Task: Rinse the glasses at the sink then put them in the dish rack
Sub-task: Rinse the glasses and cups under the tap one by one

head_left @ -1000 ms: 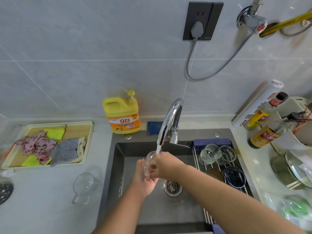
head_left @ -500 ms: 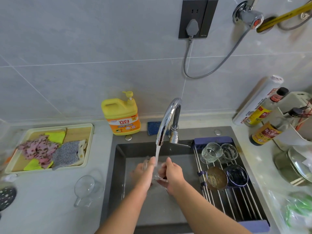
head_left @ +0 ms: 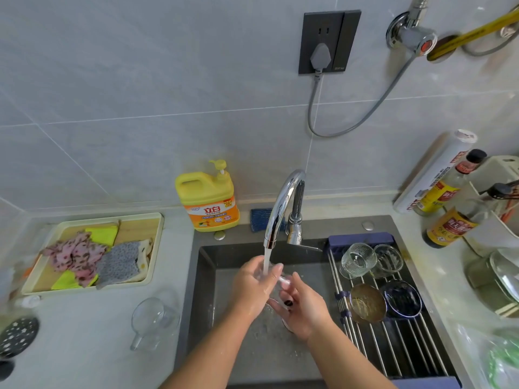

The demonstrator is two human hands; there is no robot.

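Over the dark sink [head_left: 206, 279], both hands hold one small clear glass [head_left: 276, 287] under the water running from the chrome tap [head_left: 282, 209]. My left hand [head_left: 252, 287] grips its left side and my right hand [head_left: 304, 307] wraps its right side; most of the glass is hidden between them. On the roll-up dish rack [head_left: 393, 341] across the sink's right half lie two clear ribbed glasses [head_left: 358, 259] [head_left: 389, 259], a brown bowl [head_left: 366, 303] and a dark blue bowl [head_left: 401, 299]. A clear handled glass cup [head_left: 153, 321] lies on the counter left of the sink.
A yellow detergent jug [head_left: 209, 197] stands behind the sink's left corner, a blue sponge [head_left: 259, 219] beside the tap. A tray of cloths [head_left: 92, 254] sits far left. Sauce bottles [head_left: 449, 223], a wrap roll [head_left: 435, 175] and a pot lid [head_left: 502, 279] crowd the right counter.
The hands and the glass have dropped lower in the sink, away from the spout. My right hand has shifted from over the glass to its right side. The camera view has tilted slightly.
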